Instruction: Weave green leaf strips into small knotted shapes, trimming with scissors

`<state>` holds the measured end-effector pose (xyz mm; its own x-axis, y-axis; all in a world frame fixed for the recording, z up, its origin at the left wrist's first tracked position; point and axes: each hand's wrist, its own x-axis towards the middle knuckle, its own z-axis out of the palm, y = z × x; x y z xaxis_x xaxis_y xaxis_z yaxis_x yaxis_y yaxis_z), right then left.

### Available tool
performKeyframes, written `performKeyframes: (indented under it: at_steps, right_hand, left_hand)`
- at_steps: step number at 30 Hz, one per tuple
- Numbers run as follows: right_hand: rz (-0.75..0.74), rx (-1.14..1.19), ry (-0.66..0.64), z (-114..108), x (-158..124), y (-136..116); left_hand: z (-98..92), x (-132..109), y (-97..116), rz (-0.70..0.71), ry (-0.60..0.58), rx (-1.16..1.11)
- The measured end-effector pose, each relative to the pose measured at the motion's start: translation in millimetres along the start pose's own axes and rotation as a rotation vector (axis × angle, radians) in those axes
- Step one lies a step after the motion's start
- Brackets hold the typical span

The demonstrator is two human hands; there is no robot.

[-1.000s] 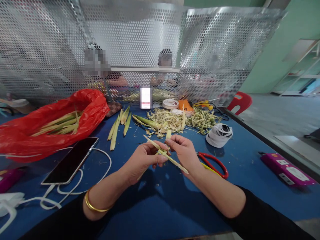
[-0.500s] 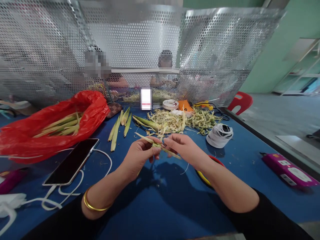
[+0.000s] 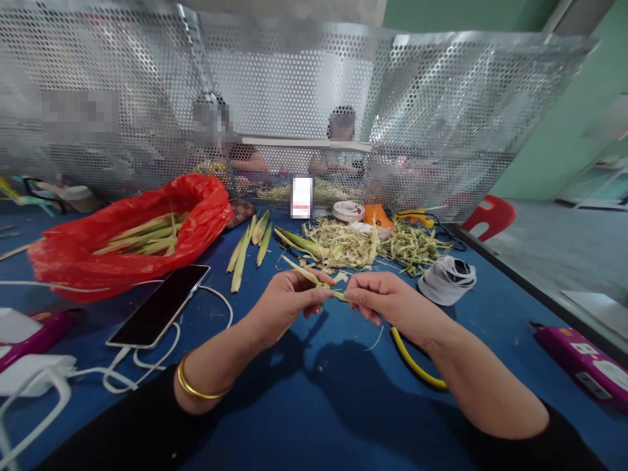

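Above the blue table (image 3: pixel 314 418), my left hand (image 3: pixel 289 297) pinches a pale green leaf strip (image 3: pixel 300 269), with a small knotted bit at the fingertips. My right hand (image 3: pixel 377 296) closes thumb and finger on a strand running out of that knot. A small gap separates the two hands. Beyond them lies a heap of shredded leaf strips (image 3: pixel 346 242), and a greener heap (image 3: pixel 415 243) sits to its right. Several whole leaf pieces (image 3: pixel 240 265) lie to the left of the heap. Under my right forearm is a yellow curved handle (image 3: pixel 412 363), its other parts hidden.
A red plastic bag (image 3: pixel 122 271) with leaves stands on the left. Near it lies a phone (image 3: pixel 159 307) with a white cable (image 3: pixel 112 374). On the right are a roll of white tape (image 3: pixel 447 280) and a purple box (image 3: pixel 583 363). A perforated screen (image 3: pixel 284 85) stands behind, people beyond it.
My right hand has drawn away to the right from my left, opening a gap with a strand stretched across it. The whole view has shifted slightly.
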<state>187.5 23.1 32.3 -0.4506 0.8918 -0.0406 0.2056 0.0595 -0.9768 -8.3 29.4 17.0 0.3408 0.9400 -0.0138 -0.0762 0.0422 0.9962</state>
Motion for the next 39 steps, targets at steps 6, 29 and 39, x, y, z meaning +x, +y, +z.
performKeyframes:
  at_steps: [6, 29, 39]
  right_hand:
    - [-0.008, -0.059, -0.010, 3, 1, 1]
    - [-0.032, 0.293, 0.390, 33, 19, 29]
    - [-0.024, 0.275, 0.491, 43, 20, 36]
  left_hand:
    - [-4.5, 2, -1, -0.038, -0.008, -0.005]
    - [-4.0, 0, -9, -0.333, -0.103, -0.028]
    - [6.3, 1, -14, -0.351, 0.013, -0.002]
